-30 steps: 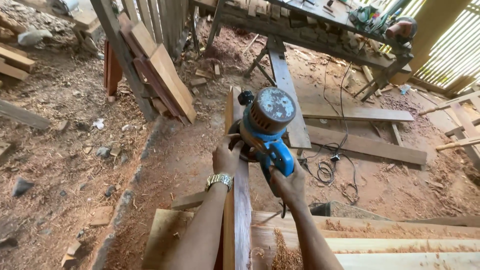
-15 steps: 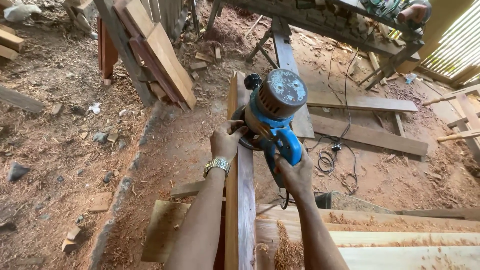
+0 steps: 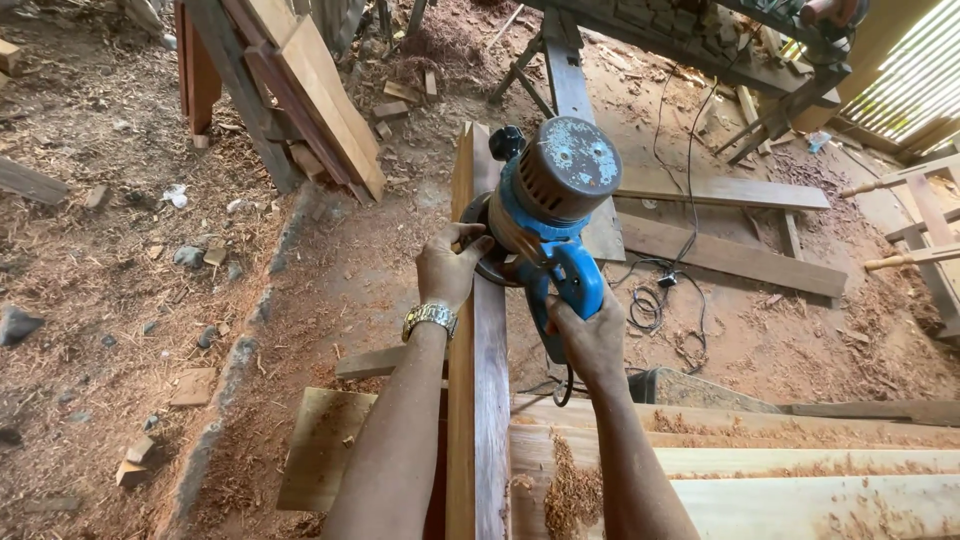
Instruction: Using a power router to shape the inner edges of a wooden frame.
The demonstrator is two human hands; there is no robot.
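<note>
- Since the earlier frame the blue power tool [image 3: 548, 225] sits a little farther out along the board [image 3: 478, 330], toward 12 o'clock, both hands going with it
- Left hand [image 3: 450, 270] curls its fingers round the tool's dark round base at 9 o'clock of the motor; a gold metal watch [image 3: 430, 318] rings the wrist
- Right hand [image 3: 592, 340] is wrapped tight on the blue plastic handle at 6 o'clock; a black cord [image 3: 660, 300] trails away to 3 o'clock
- Tool: a scuffed, dusty grey round cap over a blue body, riding the narrow upper edge of the reddish board, which stands on edge
- Pale, rough-sawn planks [image 3: 800, 480] heaped with shavings form the surface at 5 o'clock
- Sawdust floor [image 3: 120, 280] lies open at 9 o'clock; leaning boards [image 3: 310, 90] crowd 11 o'clock
</note>
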